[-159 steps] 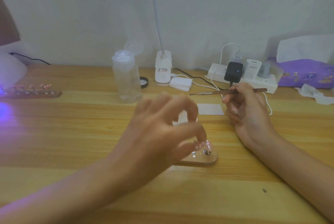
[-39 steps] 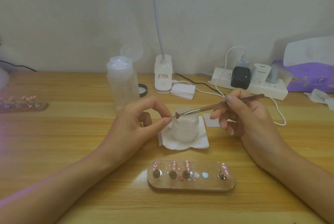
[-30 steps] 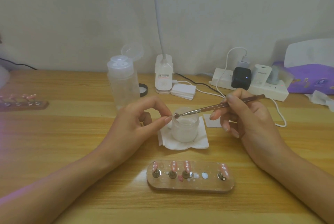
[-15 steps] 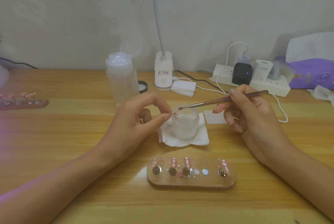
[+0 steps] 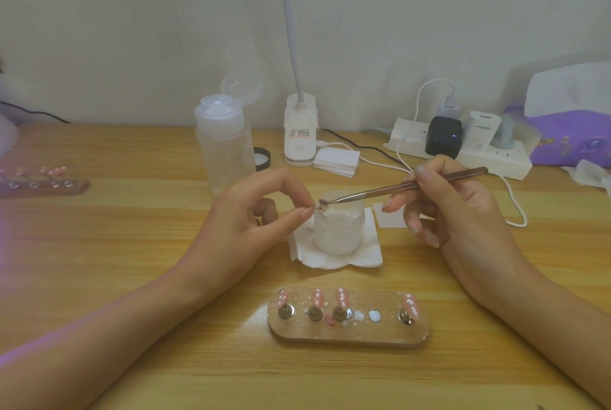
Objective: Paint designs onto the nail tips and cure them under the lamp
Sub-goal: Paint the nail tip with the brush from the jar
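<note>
4 pink dotted nail tips (image 5: 316,298) stand on the clear oval holder (image 5: 380,334). The left hand (image 5: 244,221) pinches a 5th tip (image 5: 316,208), the right hand (image 5: 463,211) grips a thin metal brush (image 5: 380,191) against it. Curing probably remains.

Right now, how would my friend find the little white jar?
Look at the middle of the table, between the left hand and the right hand. A white napkin lies there, and the jar stands on it. It is short and frosted, unlike the tall clear bottle behind it to the left.

2 bare forearms; L hand (image 5: 244,221), R hand (image 5: 463,211): nails longish, rounded.
</note>
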A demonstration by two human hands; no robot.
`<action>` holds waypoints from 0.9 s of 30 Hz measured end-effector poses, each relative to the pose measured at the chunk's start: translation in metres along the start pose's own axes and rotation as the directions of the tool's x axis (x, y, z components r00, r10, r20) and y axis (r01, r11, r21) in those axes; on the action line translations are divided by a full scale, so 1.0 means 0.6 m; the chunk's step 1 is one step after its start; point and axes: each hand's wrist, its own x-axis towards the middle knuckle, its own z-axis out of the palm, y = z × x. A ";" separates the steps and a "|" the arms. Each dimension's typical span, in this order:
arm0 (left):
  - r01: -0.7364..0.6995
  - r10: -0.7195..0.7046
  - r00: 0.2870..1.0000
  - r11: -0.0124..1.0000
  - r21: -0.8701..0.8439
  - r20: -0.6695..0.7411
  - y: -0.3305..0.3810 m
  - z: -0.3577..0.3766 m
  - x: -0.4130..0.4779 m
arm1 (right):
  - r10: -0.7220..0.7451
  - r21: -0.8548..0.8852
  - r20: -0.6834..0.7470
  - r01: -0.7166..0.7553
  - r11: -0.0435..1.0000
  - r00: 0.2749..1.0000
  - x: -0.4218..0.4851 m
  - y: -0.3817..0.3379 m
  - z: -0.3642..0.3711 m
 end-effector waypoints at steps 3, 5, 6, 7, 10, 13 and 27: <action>0.002 -0.002 1.000 1.000 0.003 0.009 0.000 0.000 0.000 | 0.016 0.014 -0.045 -0.015 1.000 0.999 0.001 0.001 -0.003; 0.005 -0.005 1.000 1.000 0.004 0.010 0.001 0.000 0.000 | -0.012 0.020 -0.028 0.013 1.000 1.000 0.001 0.001 -0.004; 0.010 -0.010 1.000 1.000 0.003 0.009 0.001 0.000 0.000 | -0.024 0.013 -0.007 0.024 1.000 1.000 0.001 0.001 -0.003; 0.018 -0.018 1.000 1.000 -0.002 0.009 0.001 0.000 0.000 | -0.028 0.001 0.009 0.028 1.000 1.000 0.000 0.000 -0.002; 0.036 -0.035 0.999 0.999 -0.031 0.009 0.002 -0.002 -0.001 | 0.007 -0.014 -0.020 -0.007 1.000 1.000 0.002 0.000 -0.001; 0.045 -0.045 0.999 0.998 -0.046 0.008 0.002 -0.002 0.000 | -0.006 0.004 -0.048 0.007 1.000 0.999 0.003 0.001 -0.004; 0.089 -0.089 0.996 0.993 -0.072 0.002 0.005 -0.003 -0.002 | -0.011 -0.054 -0.016 0.011 0.998 1.000 -0.003 -0.002 -0.001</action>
